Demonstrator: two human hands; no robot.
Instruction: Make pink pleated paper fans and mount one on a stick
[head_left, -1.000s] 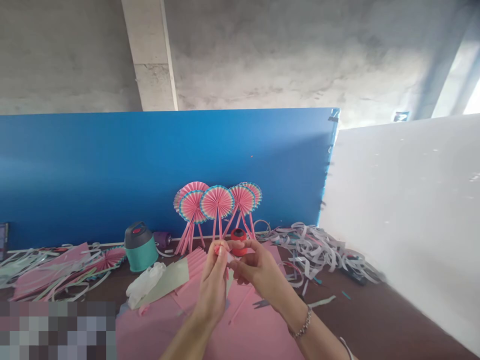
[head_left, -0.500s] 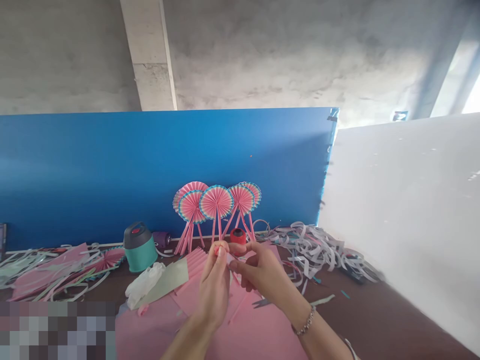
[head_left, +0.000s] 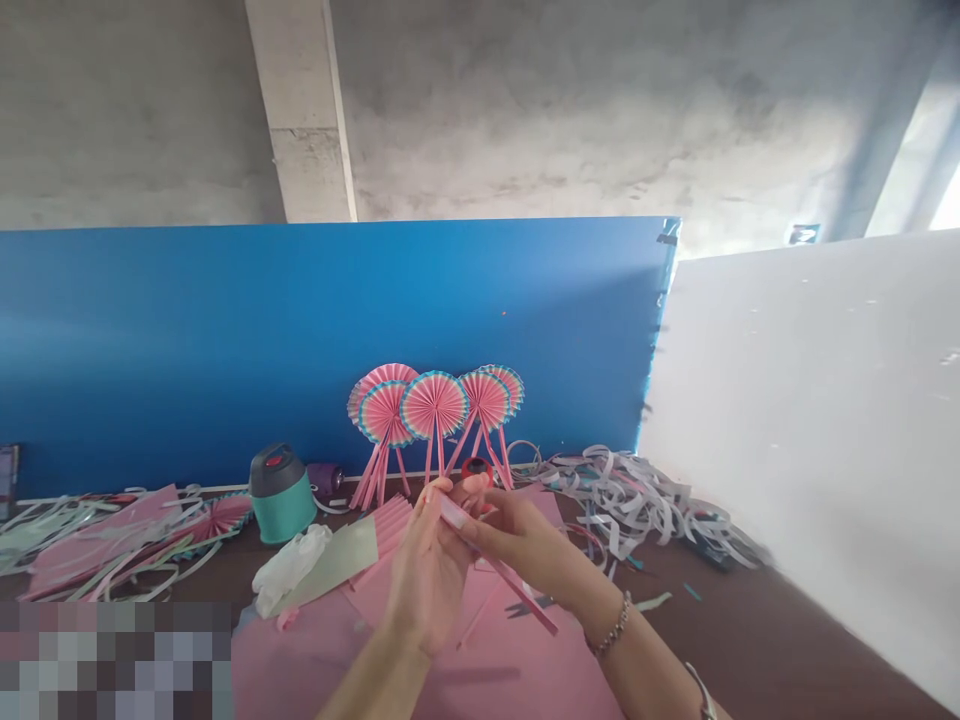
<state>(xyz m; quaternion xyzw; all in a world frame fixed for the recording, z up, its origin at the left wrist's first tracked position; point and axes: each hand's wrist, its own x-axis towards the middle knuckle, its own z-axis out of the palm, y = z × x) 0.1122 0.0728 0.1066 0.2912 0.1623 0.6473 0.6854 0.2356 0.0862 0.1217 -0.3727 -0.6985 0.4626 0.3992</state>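
Observation:
Above the pink sheets, my two hands meet around a narrow folded pink paper strip [head_left: 525,597], which slants down to the right beneath my right hand. My right hand [head_left: 529,545] pinches it near its upper end, thumb on top. My left hand [head_left: 426,575] has its fingertips closed at the strip's upper end, palm turned partly to the right; the exact grip is partly hidden. Below the hands lie pink paper sheets [head_left: 337,660] and scissors [head_left: 519,608], partly covered by the strip. Pleated pink paper fans [head_left: 435,405] with pink handles lean on the blue panel behind.
A teal and grey container [head_left: 282,500] stands left, beside a purple cylindrical object [head_left: 324,478]. White crumpled plastic [head_left: 291,568] lies nearer. Curled paper strips [head_left: 615,495] pile up at right, more paper scraps [head_left: 97,550] at left. A blue panel [head_left: 225,340] and white wall [head_left: 810,400] border the table.
The pink strip now extends out below my right hand, slanting to the right. My left hand has opened a little and turned, and my right thumb has moved up along the strip.

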